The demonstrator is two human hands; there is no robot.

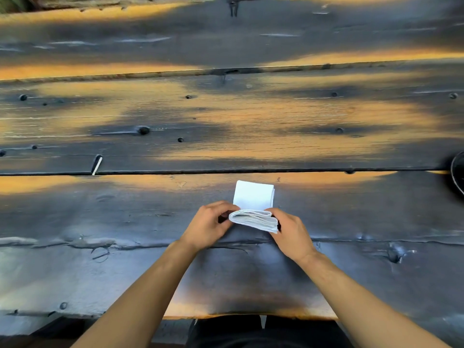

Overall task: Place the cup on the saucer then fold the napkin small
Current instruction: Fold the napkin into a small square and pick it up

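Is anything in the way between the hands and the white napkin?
Nothing is. The left hand and right hand already pinch the napkin at its near edge, one on each side, over the wooden table.

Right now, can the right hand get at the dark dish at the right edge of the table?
Probably yes. The table between the right hand and the dish is bare, but that hand grips the napkin, so it must let go first.

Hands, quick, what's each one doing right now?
Left hand: pinching the near left end of the folded white napkin.
Right hand: gripping the napkin's near right end.
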